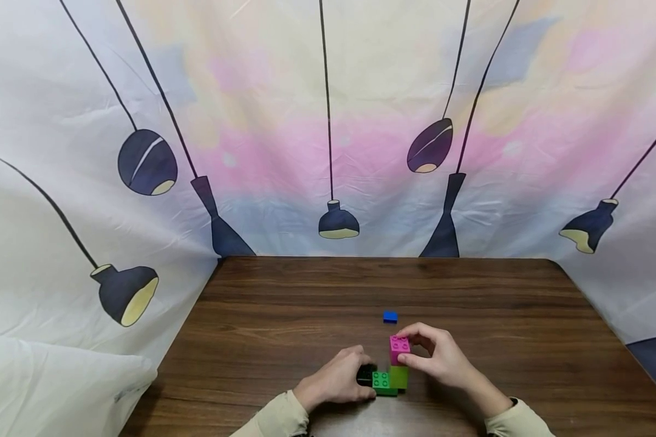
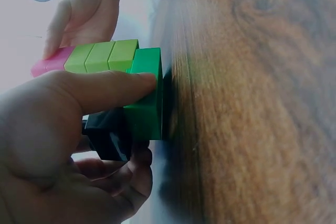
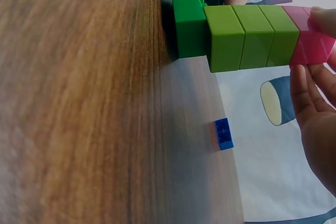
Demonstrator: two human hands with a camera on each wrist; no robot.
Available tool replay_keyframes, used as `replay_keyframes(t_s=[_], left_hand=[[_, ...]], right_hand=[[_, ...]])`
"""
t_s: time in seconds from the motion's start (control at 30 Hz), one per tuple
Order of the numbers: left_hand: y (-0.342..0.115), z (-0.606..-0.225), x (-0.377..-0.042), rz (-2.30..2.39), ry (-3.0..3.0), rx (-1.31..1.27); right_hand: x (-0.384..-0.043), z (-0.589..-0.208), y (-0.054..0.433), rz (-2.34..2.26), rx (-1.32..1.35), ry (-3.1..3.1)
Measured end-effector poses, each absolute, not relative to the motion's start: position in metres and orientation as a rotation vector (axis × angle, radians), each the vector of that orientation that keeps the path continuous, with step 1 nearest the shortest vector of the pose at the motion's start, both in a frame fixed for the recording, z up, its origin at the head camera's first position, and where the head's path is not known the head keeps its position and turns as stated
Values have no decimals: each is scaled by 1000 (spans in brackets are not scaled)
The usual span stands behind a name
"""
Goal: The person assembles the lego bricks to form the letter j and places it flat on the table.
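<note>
A stack of toy building bricks stands on the table, with a dark green brick (image 2: 144,114) at its base. On that brick sit a black brick (image 2: 109,134) at one end and a column of lime green bricks (image 3: 252,38) at the other. Pink bricks (image 1: 399,352), a seam showing between them, top the column. My left hand (image 1: 338,377) grips the base, thumb against the dark green brick and fingers curled about the black one's side. With thumb and fingers, my right hand (image 1: 440,358) pinches the pink bricks from the right.
A loose blue brick (image 1: 390,317) lies on the wooden table (image 1: 284,303) beyond the stack. Patterned cloth (image 1: 284,152) with printed lamps hangs behind the table, and white fabric (image 1: 60,388) bulges at the left edge.
</note>
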State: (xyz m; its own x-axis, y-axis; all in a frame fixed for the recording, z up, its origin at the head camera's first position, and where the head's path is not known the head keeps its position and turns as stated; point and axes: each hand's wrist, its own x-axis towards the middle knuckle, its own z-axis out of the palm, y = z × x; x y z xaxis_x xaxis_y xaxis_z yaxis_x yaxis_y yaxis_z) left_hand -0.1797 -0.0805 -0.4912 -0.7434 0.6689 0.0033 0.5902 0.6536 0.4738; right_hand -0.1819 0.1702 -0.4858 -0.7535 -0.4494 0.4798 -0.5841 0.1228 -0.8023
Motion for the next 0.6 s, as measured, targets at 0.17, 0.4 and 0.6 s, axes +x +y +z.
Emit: replay_keyframes(t_s=[0.17, 0.4, 0.6], left_hand=[[-81, -492, -180, 718, 2719, 1054], [-84, -496, -180, 841, 2749, 1072], [-87, -497, -180, 920, 2726, 1091]], right_hand=[[-184, -485, 170, 1726, 1052, -2256], [-188, -485, 170, 1730, 1011, -2268], [-192, -487, 169, 1733, 979, -2299]])
